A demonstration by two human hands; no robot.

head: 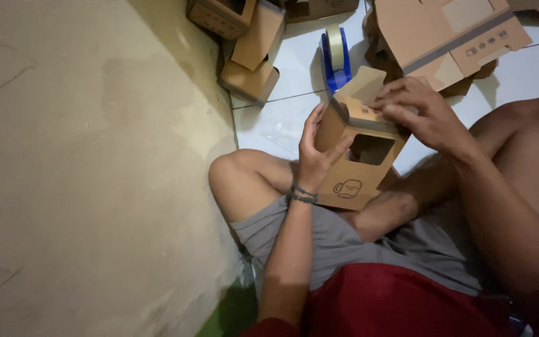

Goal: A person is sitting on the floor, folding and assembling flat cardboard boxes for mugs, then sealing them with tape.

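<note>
white floor tiles [294,62] are carrying one blue tape dispenser [335,59] and several more cartons along the wall edge. left hand [314,153] is clasping one windowed cardboard box [358,161] over the lap, steadying it, while right hand [420,111] is pressing its top flap.

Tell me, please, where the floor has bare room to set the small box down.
The bare white floor between the tape dispenser and the small boxes by the wall is free, as is the strip at far right. It is crowded under the flat cartons, and both hands hold the box over the lap.
</note>
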